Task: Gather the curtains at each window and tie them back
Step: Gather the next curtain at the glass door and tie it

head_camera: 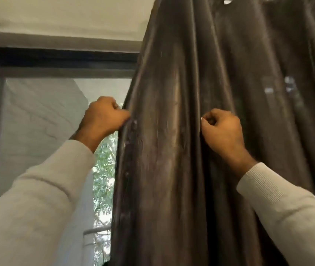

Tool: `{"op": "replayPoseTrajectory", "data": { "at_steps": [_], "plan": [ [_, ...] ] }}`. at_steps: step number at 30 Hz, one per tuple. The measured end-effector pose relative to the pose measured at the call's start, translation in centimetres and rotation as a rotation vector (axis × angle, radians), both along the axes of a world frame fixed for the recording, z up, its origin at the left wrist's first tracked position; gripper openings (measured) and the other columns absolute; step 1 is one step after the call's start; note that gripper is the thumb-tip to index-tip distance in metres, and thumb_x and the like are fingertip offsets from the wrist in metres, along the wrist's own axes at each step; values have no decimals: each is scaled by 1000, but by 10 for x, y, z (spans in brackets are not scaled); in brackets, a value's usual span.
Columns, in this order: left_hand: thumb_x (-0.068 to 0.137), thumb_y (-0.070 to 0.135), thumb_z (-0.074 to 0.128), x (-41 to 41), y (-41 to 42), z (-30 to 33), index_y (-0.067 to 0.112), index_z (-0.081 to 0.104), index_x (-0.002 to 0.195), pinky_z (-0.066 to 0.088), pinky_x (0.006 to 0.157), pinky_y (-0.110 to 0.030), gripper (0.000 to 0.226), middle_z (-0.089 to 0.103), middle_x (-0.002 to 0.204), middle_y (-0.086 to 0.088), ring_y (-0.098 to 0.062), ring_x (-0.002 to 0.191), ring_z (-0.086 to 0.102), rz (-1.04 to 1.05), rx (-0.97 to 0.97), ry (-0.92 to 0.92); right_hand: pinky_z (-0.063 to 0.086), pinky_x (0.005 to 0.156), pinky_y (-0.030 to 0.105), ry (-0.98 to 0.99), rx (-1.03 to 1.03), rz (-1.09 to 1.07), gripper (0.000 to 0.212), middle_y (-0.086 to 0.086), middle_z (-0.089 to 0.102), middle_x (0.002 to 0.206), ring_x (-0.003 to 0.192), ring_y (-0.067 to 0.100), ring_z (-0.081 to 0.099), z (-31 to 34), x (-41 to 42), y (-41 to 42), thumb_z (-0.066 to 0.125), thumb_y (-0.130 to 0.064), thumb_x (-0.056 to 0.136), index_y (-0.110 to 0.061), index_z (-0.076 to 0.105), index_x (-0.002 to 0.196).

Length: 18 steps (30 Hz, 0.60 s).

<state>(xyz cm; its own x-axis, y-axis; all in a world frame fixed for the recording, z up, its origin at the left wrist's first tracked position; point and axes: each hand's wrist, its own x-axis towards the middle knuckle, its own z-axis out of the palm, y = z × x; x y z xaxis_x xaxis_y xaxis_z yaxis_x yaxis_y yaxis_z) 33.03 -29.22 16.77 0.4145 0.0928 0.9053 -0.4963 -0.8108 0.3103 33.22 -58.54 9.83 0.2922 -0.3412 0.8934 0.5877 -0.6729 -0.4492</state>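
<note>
Pale sleeves [37,198] up close, left hand [104,116] pinches the dark curtain [172,150] edge w/ right hand [221,129] gripping a fold, prob. to bunch it off the window [56,112].

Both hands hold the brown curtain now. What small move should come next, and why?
Probably bring the left hand toward the right hand, bunching the curtain. The left holds its free edge by the window, the right pinches a fold further in, and the cloth between them hangs spread and untied.
</note>
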Motion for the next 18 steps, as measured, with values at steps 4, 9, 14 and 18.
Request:
{"op": "replayPoseTrajectory", "data": {
  "at_steps": [4, 9, 14, 18],
  "plan": [
    [85, 33, 81, 5, -30, 43, 17, 64, 80, 65, 77, -49, 23, 68, 79, -5, -28, 77, 71, -93, 8, -156, 56, 70, 46, -174, 35, 5, 48, -3, 58, 65, 69, 23, 62, 43, -2, 21, 52, -47, 106, -17, 56, 70],
    [89, 44, 80, 4, -70, 93, 18, 65, 91, 58, 77, -42, 30, 68, 88, -4, -28, 85, 67, -53, 73, -305, 52, 69, 35, -308, 64, 70, 56, -12, 61, 70, 68, 6, 60, 92, -13, 25, 45, -78, 97, -27, 65, 84],
    [99, 42, 65, -6, -74, 118, 15, 70, 105, 45, 73, -38, 28, 66, 93, -7, -36, 88, 64, 149, 118, -483, 55, 91, 42, -234, -86, -107, 72, 2, 70, 117, 112, 26, 65, 147, -16, 13, 65, -72, 88, -23, 55, 140],
    [79, 29, 68, -15, -32, 137, 6, 72, 101, 60, 83, -51, 32, 73, 110, -24, -44, 96, 71, 196, -240, -339, 56, 94, 49, -183, -102, -187, 62, 10, 68, 126, 116, 36, 64, 184, -9, 0, 68, -59, 91, -20, 53, 137]
  ]
}}
